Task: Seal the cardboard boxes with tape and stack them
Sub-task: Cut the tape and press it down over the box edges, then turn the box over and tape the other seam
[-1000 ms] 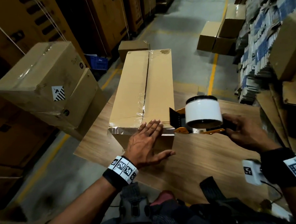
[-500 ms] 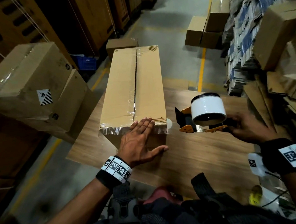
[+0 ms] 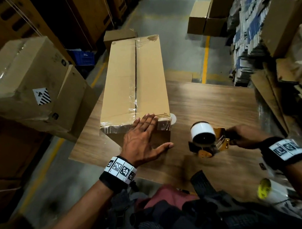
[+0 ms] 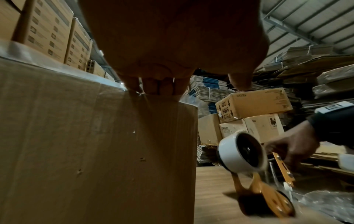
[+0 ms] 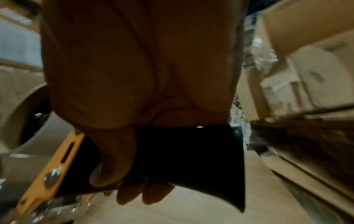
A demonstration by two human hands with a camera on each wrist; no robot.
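A long cardboard box lies on the wooden table, clear tape along its top seam and across its near edge. My left hand lies flat over the box's near top edge, fingers straight on the tape, thumb spread along the front face. My right hand grips the black handle of an orange tape dispenser carrying a white tape roll. The dispenser is tilted nose-down, low over the table, to the right of the box's near corner.
A stack of sealed boxes stands at the left of the table. More boxes sit on the floor behind, flattened cartons are piled at the right. A second tape roll lies near the table's right front.
My right hand has pulled the dispenser away from the box's near right corner, down toward the table, tilting it nose-down. The left hand stays pressed on the taped edge.
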